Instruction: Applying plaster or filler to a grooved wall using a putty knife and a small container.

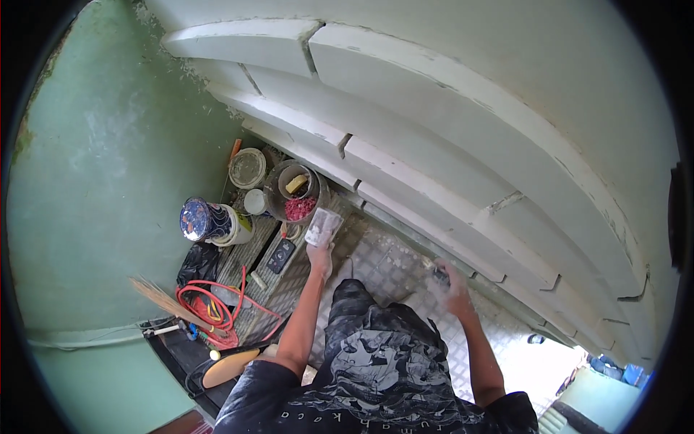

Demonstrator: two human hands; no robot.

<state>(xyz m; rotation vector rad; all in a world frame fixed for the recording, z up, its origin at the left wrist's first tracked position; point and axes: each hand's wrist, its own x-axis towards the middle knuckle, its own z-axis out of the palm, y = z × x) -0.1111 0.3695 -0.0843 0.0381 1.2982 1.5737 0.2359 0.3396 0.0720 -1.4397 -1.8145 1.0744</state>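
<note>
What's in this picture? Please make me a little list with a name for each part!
Left hand: holding a powdery pale block
Right hand: blurred, holding a small dark object, too unclear to name
Beyond left hand: large bucket with pinkish-red material inside
Left side: coiled red hose, straw broom, green wall
Ahead: white ledges

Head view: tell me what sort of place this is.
Probably a room under renovation: the white ledges on the wall are broken by open gaps, a paint-splattered bucket sits by the green wall, and the left hand holds a flat, white-dusted tool.
</note>
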